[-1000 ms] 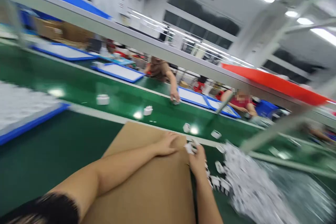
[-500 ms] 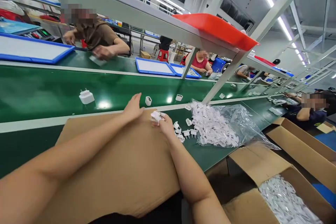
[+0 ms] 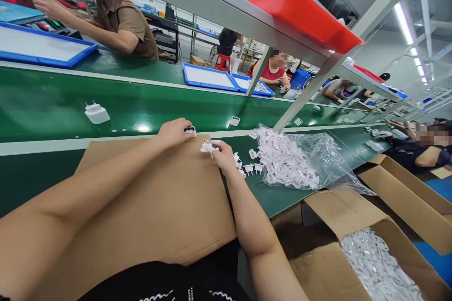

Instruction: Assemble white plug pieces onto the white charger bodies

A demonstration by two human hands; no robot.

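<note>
My left hand [image 3: 173, 131] is closed around a white charger housing [image 3: 190, 130] at the near rim of the green belt; its dark open end faces right. Just to the right, my right hand [image 3: 223, 155] pinches a white plug piece [image 3: 207, 147] with its pins pointing up, over the corner of the cardboard sheet [image 3: 165, 197]. A few loose plug pieces [image 3: 249, 168] lie on the bench beside my right wrist. A clear plastic bag [image 3: 286, 160] full of similar white pieces spills open farther right.
On the green belt [image 3: 52, 94] stand a white charger with pins [image 3: 97, 113] and another housing [image 3: 235, 121]. A red tray [image 3: 300, 19] rests on the shelf overhead. Blue-rimmed trays [image 3: 208, 77] and co-workers are across the belt. An open carton [image 3: 346, 211] of white parts stands lower right.
My left hand, open before, has closed on the housing that lay on the belt. My right hand still holds the plug piece. The co-worker opposite has raised a hand; the view has shifted slightly.
</note>
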